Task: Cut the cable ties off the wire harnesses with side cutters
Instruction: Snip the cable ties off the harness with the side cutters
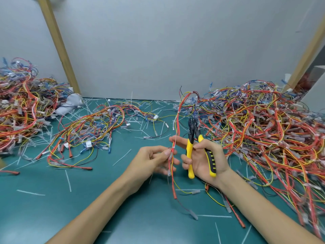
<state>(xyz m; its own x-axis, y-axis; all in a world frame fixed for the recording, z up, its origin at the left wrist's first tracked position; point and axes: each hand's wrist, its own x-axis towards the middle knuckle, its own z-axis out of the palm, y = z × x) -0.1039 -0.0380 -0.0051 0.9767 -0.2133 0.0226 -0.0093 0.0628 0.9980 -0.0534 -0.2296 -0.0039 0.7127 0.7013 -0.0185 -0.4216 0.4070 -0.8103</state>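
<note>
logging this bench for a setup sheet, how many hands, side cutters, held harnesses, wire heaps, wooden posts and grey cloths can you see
hands: 2 (left, right)
side cutters: 1
held harness: 1
wire heaps: 3 (left, middle, right)
wooden posts: 2 (left, right)
grey cloth: 1
total: 10

Yellow-and-black side cutters, red-yellow wire harness, teal table.
</note>
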